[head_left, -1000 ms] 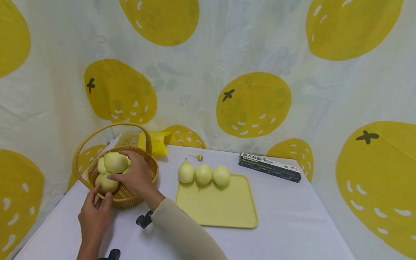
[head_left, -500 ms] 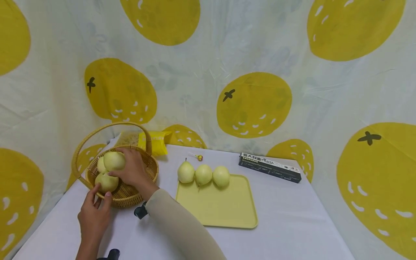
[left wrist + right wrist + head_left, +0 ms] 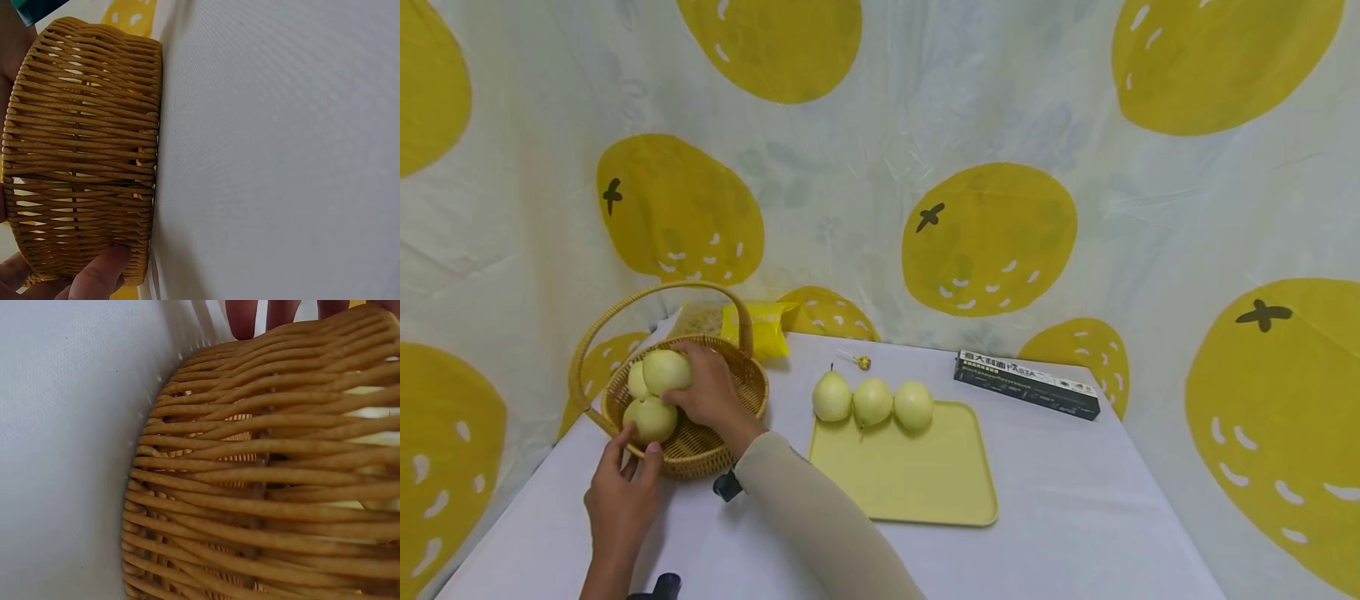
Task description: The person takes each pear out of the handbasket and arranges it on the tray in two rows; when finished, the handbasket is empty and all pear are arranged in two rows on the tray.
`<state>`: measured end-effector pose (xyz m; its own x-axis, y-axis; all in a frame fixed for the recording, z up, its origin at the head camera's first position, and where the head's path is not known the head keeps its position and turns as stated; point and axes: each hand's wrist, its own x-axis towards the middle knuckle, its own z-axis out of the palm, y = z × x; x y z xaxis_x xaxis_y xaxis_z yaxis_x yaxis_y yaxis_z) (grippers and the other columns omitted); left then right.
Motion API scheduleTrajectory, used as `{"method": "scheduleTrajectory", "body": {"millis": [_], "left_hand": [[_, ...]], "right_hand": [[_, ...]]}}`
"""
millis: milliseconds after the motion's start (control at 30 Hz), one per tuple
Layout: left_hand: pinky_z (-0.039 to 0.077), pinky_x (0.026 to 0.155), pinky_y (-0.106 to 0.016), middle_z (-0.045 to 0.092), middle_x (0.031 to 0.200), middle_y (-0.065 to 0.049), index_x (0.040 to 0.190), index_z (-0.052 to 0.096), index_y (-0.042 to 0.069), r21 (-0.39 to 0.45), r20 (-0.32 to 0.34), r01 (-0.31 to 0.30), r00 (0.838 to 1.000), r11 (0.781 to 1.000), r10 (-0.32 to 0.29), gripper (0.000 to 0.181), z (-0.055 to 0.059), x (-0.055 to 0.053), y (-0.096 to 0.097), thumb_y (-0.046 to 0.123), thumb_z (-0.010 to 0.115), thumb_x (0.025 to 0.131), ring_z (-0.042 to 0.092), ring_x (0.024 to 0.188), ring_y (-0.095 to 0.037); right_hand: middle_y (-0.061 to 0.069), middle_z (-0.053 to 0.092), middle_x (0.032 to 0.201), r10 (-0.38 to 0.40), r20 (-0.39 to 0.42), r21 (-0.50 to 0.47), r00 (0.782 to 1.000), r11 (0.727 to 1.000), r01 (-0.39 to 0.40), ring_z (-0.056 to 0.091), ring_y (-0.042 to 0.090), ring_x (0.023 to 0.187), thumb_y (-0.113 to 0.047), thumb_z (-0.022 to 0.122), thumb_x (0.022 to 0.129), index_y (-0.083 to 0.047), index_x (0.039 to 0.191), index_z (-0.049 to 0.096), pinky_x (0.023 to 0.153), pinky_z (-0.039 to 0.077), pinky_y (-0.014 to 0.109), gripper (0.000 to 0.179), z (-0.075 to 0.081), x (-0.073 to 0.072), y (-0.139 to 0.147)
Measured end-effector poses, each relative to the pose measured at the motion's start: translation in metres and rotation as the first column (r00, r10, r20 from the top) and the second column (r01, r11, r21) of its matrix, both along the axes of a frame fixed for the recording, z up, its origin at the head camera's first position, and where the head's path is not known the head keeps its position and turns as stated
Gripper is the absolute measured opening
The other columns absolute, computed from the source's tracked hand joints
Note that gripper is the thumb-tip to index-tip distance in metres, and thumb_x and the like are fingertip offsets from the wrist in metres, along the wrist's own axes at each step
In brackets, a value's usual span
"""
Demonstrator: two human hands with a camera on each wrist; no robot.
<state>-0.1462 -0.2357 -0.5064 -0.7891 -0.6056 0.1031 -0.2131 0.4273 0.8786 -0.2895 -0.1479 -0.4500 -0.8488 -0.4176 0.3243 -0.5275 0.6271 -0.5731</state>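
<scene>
A round wicker basket [image 3: 691, 468] with a tall arched handle stands at the left of the table, holding several pale green pears. My right hand [image 3: 709, 390] reaches inside and grips the upper pear [image 3: 667, 372], which rests against the pears beside it. Below that lies a front pear [image 3: 651, 419]; a back-left pear [image 3: 636, 382] is partly hidden. At the near rim, my left hand [image 3: 622, 493] holds the basket, its index fingertip close to the front pear. The left wrist view shows a finger pressed on the woven wall [image 3: 81, 150]. In the right wrist view, fingertips touch the basket's outside.
A yellow tray [image 3: 910, 475] lies right of the basket, with a row of three pears [image 3: 872, 402] along its far edge. Behind are a lollipop [image 3: 862, 362], a yellow bag [image 3: 763, 332] and a black pasta box [image 3: 1026, 385]. A patterned curtain hangs at the back.
My right hand has shifted slightly left and away from me with the upper pear. A pear edge seen beside it a second ago is now hidden. The left hand stays at the rim.
</scene>
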Motion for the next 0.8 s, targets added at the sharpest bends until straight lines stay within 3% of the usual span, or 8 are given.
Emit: {"method": "scheduleTrajectory", "body": {"millis": [167,533,800], "left_hand": [[0.047,0.115,-0.064,0.034,0.171,-0.022,0.166,0.037,0.012,0.009,-0.006,0.005,1.000,1.000,-0.005,0.062,0.001,-0.001,0.002,0.035,0.052,0.110,0.048,0.144,-0.055],[0.047,0.116,-0.063,0.032,0.173,-0.018,0.167,0.034,0.013,0.019,0.035,0.009,0.999,1.000,-0.010,0.063,0.002,0.002,0.003,0.037,0.049,0.111,0.047,0.147,-0.052],[0.047,0.115,-0.061,0.033,0.172,-0.018,0.167,0.036,0.014,0.007,0.029,0.013,0.999,1.000,-0.013,0.063,0.004,0.003,0.001,0.037,0.050,0.110,0.049,0.145,-0.051]], "right_hand": [[-0.013,0.066,0.140,-0.001,0.003,-0.038,1.000,0.999,0.001,0.061,0.001,0.127,-0.032,0.092,0.086,-0.029,0.146,0.058,0.106,0.052,0.014,0.069,0.000,-0.001,0.001],[-0.015,0.066,0.135,0.003,0.083,-0.233,0.997,0.972,0.017,0.063,0.000,0.123,-0.026,0.094,0.083,-0.031,0.143,0.060,0.101,0.057,0.016,0.070,-0.001,0.004,0.006],[-0.014,0.067,0.135,0.063,0.111,-0.422,0.992,0.906,-0.010,0.063,-0.002,0.118,-0.022,0.096,0.081,-0.030,0.141,0.063,0.091,0.058,0.012,0.069,0.009,0.017,0.028]]}}
